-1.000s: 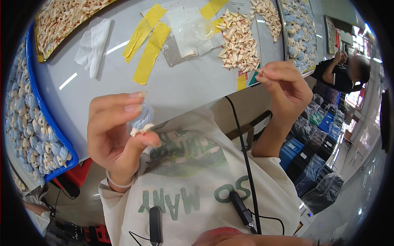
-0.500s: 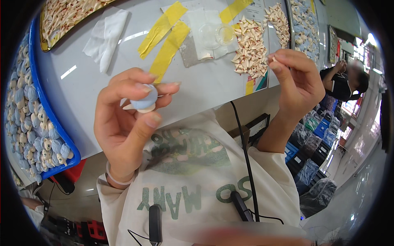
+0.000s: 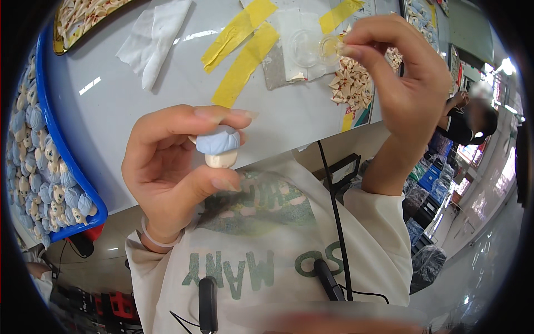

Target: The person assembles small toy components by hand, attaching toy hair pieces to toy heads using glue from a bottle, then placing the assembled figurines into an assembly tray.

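Observation:
Between the thumb and fingers of my left hand is a small doll head with moulded light-blue hair and a cream face part, held above the table's near edge. My right hand is raised over the table with thumb and forefinger pinched at the rim of a small transparent round dish. A tiny pale piece seems to sit in that pinch, mostly hidden by the fingertips. Below the right hand lies a heap of small cream pointed pieces with reddish marks, partly covered by the hand.
A blue tray full of similar blue-haired heads stands at left. Behind it is a yellowish-rimmed tray of pointed pieces. A white cloth, yellow tape strips and another round dish lie on the table. A person sits far right.
My right hand has moved up and left, from beside the heap to the transparent dish. In my left hand the doll head has been turned, showing more of its cream part.

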The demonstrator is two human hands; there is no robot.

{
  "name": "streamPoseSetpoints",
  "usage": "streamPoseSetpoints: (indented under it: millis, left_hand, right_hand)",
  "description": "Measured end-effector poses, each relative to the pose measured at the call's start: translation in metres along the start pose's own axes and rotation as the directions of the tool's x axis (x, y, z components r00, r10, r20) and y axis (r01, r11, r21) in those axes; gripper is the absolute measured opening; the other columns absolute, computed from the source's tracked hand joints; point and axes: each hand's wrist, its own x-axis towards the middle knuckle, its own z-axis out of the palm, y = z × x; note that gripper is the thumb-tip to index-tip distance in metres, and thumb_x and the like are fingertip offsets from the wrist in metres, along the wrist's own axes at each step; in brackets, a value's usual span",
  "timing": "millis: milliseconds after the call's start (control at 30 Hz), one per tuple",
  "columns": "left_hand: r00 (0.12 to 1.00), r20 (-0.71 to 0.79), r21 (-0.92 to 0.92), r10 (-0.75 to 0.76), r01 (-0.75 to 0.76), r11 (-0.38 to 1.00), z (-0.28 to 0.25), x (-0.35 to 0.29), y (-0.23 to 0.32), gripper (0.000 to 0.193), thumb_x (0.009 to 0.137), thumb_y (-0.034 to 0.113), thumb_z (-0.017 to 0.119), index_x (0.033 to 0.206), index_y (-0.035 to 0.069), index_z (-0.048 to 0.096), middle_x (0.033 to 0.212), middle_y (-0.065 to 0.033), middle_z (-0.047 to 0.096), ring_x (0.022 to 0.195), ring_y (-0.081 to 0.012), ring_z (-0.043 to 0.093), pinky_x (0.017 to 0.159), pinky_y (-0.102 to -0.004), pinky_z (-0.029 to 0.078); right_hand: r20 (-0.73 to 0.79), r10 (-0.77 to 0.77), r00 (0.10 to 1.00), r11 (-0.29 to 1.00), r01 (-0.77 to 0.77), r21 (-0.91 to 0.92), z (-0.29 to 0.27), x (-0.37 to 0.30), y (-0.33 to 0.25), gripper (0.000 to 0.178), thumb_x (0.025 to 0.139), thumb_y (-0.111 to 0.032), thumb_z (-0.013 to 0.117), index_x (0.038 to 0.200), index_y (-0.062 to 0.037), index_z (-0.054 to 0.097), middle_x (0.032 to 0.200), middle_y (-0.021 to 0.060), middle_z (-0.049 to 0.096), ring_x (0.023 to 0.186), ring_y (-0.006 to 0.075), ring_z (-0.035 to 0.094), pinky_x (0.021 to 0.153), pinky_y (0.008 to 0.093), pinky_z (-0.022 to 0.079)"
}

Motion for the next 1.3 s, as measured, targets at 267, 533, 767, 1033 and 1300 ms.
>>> streamPoseSetpoints:
  millis: [267,533,767,1033,1300]
  left_hand:
    - [0.996,-0.050,0.172,-0.074,0.081,0.982,0.005,0.003,0.003,0.051,0.065,0.033,0.074,0.097,0.004,0.045,0.094,-0.0154,0.056,0.073,-0.0206,0.058,0.059,-0.0240,0.048]
    - [0.995,-0.088,0.171,-0.051,0.065,0.983,0.003,0.002,0.001,0.051,0.068,0.033,0.071,0.100,0.004,0.045,0.096,-0.0135,0.052,0.075,-0.0203,0.057,0.060,-0.0232,0.048]
    - [0.986,-0.127,0.171,-0.107,0.128,0.977,0.014,0.002,0.006,0.051,0.070,0.034,0.070,0.103,0.003,0.046,0.097,-0.0132,0.052,0.079,-0.0201,0.056,0.062,-0.0232,0.047]
    - [0.967,-0.141,-0.008,-0.214,0.215,0.977,0.032,-0.008,0.004,0.052,0.069,0.035,0.071,0.101,0.000,0.046,0.094,-0.0128,0.053,0.080,-0.0200,0.056,0.065,-0.0261,0.047]
    - [0.994,0.056,0.251,0.090,-0.101,0.963,0.025,-0.012,-0.005,0.043,0.067,0.026,0.073,0.095,0.000,0.053,0.090,-0.0132,0.055,0.085,-0.0207,0.057,0.074,-0.0288,0.046]
  right_hand:
    - [0.182,-0.103,0.978,0.987,0.124,-0.106,0.000,0.010,-0.006,0.011,0.062,0.006,0.063,0.069,0.0025,0.057,0.072,0.0059,0.054,0.067,0.0141,0.051,0.062,0.0216,0.039]
    - [0.151,-0.119,0.981,0.986,0.135,-0.102,-0.004,0.004,0.004,0.010,0.062,0.006,0.064,0.070,0.0016,0.058,0.073,0.0050,0.054,0.069,0.0134,0.052,0.062,0.0221,0.040]
    - [-0.049,-0.153,0.987,0.987,0.149,-0.067,0.010,-0.003,0.009,0.011,0.063,0.007,0.064,0.072,0.0018,0.059,0.076,0.0057,0.055,0.069,0.0140,0.051,0.062,0.0225,0.039]
    - [-0.097,-0.006,0.995,0.740,0.070,0.669,0.028,-0.046,-0.032,0.022,0.064,-0.010,0.072,0.075,0.0006,0.055,0.074,0.0094,0.048,0.064,0.0120,0.044,0.060,0.0209,0.033]
    - [0.046,0.107,0.993,0.564,-0.099,0.820,0.038,-0.058,-0.038,0.021,0.064,-0.010,0.072,0.072,-0.0018,0.055,0.074,0.0070,0.048,0.065,0.0109,0.040,0.056,0.0201,0.030]
